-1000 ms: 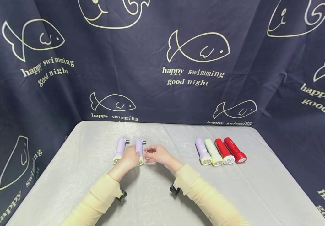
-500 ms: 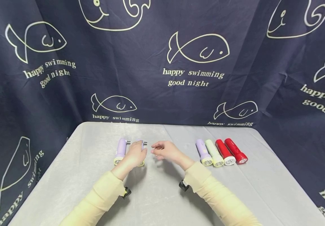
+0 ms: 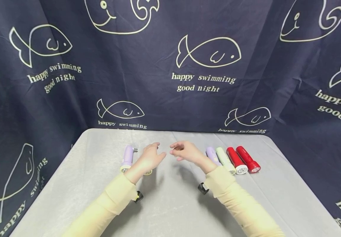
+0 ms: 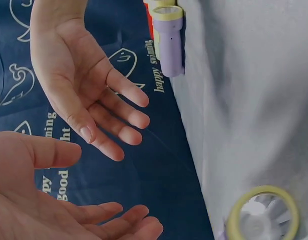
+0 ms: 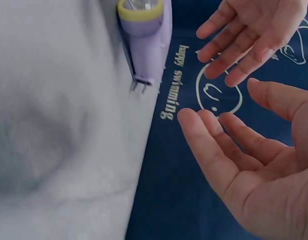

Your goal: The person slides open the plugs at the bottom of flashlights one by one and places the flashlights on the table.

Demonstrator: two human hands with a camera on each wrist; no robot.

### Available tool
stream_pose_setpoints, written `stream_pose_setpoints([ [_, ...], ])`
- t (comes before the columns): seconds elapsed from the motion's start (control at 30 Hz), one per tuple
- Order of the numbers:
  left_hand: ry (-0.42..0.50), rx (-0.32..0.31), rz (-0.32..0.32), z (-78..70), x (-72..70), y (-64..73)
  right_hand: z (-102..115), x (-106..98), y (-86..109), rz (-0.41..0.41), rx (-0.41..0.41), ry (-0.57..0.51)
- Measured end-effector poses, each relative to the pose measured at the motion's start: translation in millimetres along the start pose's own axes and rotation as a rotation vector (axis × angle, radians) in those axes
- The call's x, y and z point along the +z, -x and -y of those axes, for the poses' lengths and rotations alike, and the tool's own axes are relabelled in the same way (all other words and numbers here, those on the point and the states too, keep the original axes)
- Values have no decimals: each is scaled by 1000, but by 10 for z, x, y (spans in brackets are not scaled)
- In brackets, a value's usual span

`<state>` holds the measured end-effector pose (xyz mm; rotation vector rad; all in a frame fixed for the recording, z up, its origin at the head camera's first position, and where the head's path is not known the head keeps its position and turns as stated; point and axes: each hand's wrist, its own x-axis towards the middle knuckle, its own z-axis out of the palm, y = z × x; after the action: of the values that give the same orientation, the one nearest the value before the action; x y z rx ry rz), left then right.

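Note:
My left hand (image 3: 150, 157) hovers over a purple flashlight (image 3: 148, 172), hiding all but its yellow-rimmed lens end. The fingers are loosely spread and hold nothing. A second purple flashlight (image 3: 127, 157), with plug prongs sticking out at its far end, lies just to the left. Facing the left hand across a small gap is my right hand (image 3: 188, 152), raised above the table with relaxed, empty fingers. In the right wrist view, a purple flashlight (image 5: 145, 47) shows its two metal prongs. Both hands (image 4: 88, 75) appear apart and empty in the left wrist view.
To the right lies a row of flashlights: a purple one (image 3: 212, 154) partly behind the right arm, a pale green one (image 3: 224, 158), a red one with a white rim (image 3: 235, 158) and an all-red one (image 3: 247, 158). A dark printed curtain (image 3: 158, 65) hangs behind the grey-covered table (image 3: 173, 204).
My left hand has let go of the second purple flashlight and lifted up and to the right. The right hand has drawn away to the right and up. The flashlights stay in place.

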<state>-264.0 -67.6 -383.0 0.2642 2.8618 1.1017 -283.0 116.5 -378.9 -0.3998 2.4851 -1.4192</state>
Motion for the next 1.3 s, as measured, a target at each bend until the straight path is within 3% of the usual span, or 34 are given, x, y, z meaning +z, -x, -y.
stream_pose_setpoints([
  [0.23,9,74,-50,-135,-8,-80,36,-189,47,-48,-12,134],
  [0.43,94,114,-80,-224,39,-134,0,-318,60,-95,-81,270],
  [0.6,142,138,-87,-283,64,-168,-47,-422,62,-148,-104,303],
  [0.93,210,123,-11,-382,169,-281,-103,-584,155,-244,-108,431],
  [1.3,276,123,40,-472,351,-416,-257,-717,222,-320,-51,546],
])
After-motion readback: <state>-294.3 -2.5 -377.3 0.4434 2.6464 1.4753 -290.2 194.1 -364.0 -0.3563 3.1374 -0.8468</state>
